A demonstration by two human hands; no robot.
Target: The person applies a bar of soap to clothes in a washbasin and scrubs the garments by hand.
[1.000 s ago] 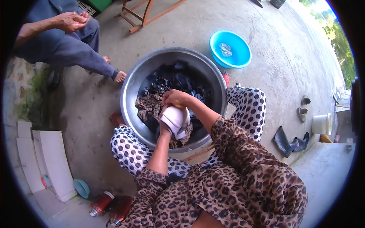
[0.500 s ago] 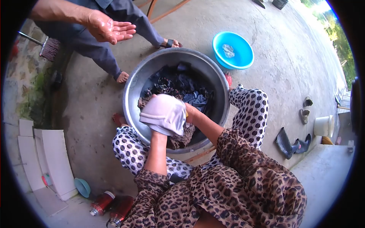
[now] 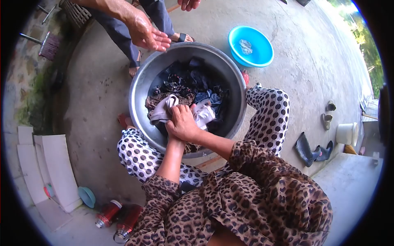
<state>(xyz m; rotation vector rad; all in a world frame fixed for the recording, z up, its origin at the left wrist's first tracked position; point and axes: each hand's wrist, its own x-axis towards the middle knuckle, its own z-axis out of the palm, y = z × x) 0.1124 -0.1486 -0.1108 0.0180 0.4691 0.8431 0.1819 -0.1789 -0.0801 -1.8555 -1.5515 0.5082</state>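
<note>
A pale lilac cloth (image 3: pixel 164 110) lies bunched over the wet dark clothes (image 3: pixel 191 80) in a large metal basin (image 3: pixel 141 82). My right hand (image 3: pixel 183 123) is closed over the middle of the cloth, whose ends stick out on both sides. Beneath it is my left hand (image 3: pixel 173 133), mostly covered, with its fingers hidden. A brown patterned garment (image 3: pixel 154 100) lies beside the cloth inside the basin.
Another person's hand (image 3: pixel 147 35) reaches over the basin's far left rim, and their feet stand behind it. A blue basin (image 3: pixel 262 51) sits beyond on the right. Red flasks (image 3: pixel 129 219), boots (image 3: pixel 304 149) and a white bucket (image 3: pixel 347 134) stand around.
The lilac cloth, earlier spread over my left hand, is now lower and bunched under my right hand. The other person has stepped closer, their hand now over the rim.
</note>
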